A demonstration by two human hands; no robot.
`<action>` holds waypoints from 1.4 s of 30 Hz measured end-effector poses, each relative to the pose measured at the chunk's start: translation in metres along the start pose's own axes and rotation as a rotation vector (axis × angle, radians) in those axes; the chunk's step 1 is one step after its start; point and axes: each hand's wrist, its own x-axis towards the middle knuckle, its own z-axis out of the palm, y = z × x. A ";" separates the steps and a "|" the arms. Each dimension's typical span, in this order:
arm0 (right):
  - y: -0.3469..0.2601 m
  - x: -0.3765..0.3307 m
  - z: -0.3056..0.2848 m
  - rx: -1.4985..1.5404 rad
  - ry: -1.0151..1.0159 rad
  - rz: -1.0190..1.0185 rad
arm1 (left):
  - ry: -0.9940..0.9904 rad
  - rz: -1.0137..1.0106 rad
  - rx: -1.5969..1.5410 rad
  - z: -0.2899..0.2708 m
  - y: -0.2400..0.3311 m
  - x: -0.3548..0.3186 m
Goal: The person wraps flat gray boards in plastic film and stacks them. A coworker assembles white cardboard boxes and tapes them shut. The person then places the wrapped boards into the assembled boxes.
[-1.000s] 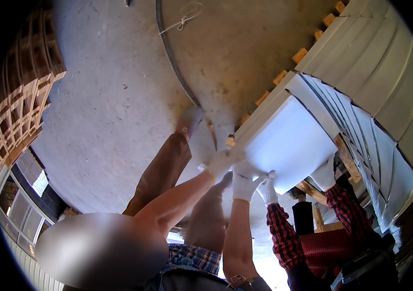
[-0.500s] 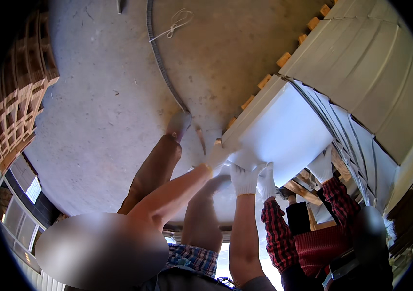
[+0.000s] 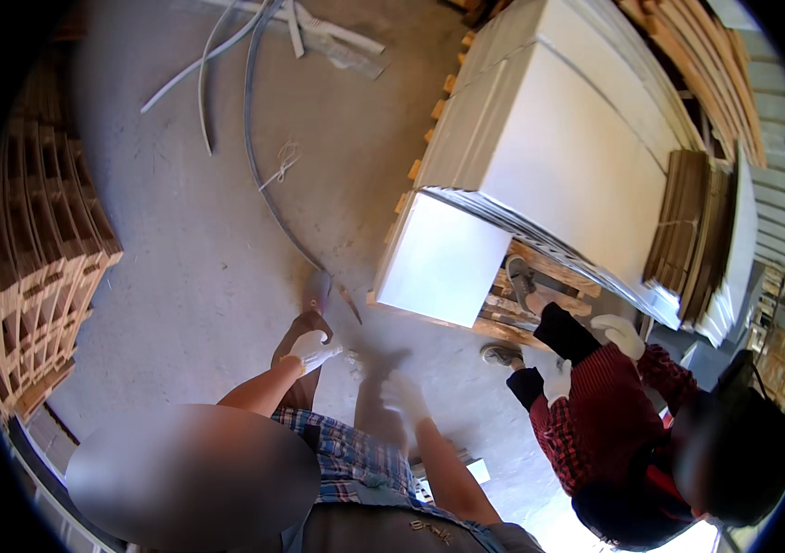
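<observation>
My left hand [image 3: 311,351], in a white work glove, hangs in front of my left leg with its fingers loosely apart and nothing in it. My right hand [image 3: 404,396], also gloved and smeared by motion, is low in front of me; its fingers look stretched out and no object shows in it. Both hands are apart from the white rectangular panel [image 3: 443,260], which lies flat on a wooden pallet [image 3: 501,330] beyond them. A co-worker in a red and black checked sleeve stands at the right, a white-gloved hand [image 3: 621,335] raised and off the panel.
A tall stack of large pale panels [image 3: 586,138] stands beyond the white panel. Stacked wooden pallets [image 3: 42,267] rise at the far left. A long dark strip [image 3: 256,152] and pale strips [image 3: 199,64] lie on the concrete floor [image 3: 181,304]. Brown boards [image 3: 678,221] lean at the right.
My hands have let go of the white panel's near edge and drawn back toward my body. The co-worker's hands have left it too. The view has shifted, showing more of the stack.
</observation>
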 end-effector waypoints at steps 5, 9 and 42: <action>0.045 -0.104 -0.011 0.059 0.110 0.011 | 0.350 0.064 0.092 -0.028 0.032 -0.057; 0.086 -0.141 -0.032 -0.025 0.173 -0.093 | 0.186 0.133 0.021 -0.059 0.016 -0.072; 0.380 -0.266 -0.232 0.365 0.768 -0.220 | -0.207 0.592 0.885 0.275 0.349 -0.129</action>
